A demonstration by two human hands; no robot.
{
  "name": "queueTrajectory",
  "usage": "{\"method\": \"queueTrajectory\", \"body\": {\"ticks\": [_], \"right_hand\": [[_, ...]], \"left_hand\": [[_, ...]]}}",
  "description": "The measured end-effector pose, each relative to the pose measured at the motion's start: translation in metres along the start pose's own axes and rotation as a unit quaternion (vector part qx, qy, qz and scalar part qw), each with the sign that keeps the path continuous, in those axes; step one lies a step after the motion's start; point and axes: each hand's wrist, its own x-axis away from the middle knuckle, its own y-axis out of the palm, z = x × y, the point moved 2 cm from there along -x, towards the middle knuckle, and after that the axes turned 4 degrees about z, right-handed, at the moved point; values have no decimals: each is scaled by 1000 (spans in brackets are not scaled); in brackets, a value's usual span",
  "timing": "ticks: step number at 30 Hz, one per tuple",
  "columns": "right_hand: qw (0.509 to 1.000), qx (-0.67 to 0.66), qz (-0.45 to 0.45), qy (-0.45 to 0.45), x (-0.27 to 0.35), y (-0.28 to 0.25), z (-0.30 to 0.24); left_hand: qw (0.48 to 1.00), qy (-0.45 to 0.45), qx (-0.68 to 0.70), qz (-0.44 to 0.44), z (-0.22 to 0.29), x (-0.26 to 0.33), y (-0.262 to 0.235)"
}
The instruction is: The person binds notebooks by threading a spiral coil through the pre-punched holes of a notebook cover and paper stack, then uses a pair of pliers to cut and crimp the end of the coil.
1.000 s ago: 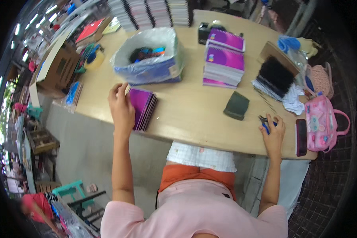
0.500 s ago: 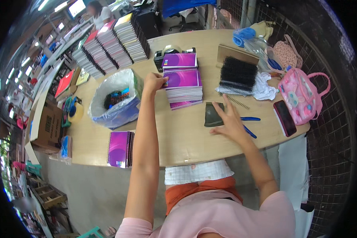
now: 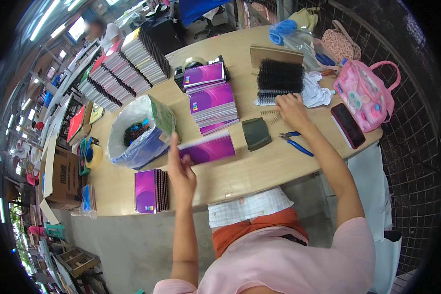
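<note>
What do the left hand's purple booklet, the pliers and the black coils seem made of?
Purple booklet: probably paper with a smooth card cover, given its flat printed face.
Pliers: likely metal at the dark tip; even blue grips suggest plastic or rubber.
Black coils: thin loops, perhaps coated wire or plastic; finish unclear.

Dark lettering (image 3: 62,172) on cardboard box (image 3: 68,183), colourful lettering (image 3: 149,208) on purple notebooks (image 3: 144,188)

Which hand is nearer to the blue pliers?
Right: the right hand is just beyond the blue pliers; the left hand is well to their left, holding a purple notebook.
</note>
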Motion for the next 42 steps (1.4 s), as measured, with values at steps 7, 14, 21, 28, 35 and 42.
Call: {"method": "queueTrajectory", "body": {"ticks": [7,14,21,28,35,42], "right_hand": [[993,-101,-15,-52,15,-15,-16],[988,-111,35,-104,18,-32,-11],[943,-294,-26,-151,25,-53,-64],[903,-408,-62,-120,31,-49,-93],[871,-473,-91,-95,31,-55,-100],[884,-441,-115,-100,33,-52,-106]], "left_hand": [[998,-58,-10,-20,-3,75,20],[991,-130,23,28,-2,78,42],[995,-97,18,6,9,75,55],[994,-101,26,17,14,76,64],[992,-122,25,30,17,77,65],[992,-115,6,52,15,78,67]]}}
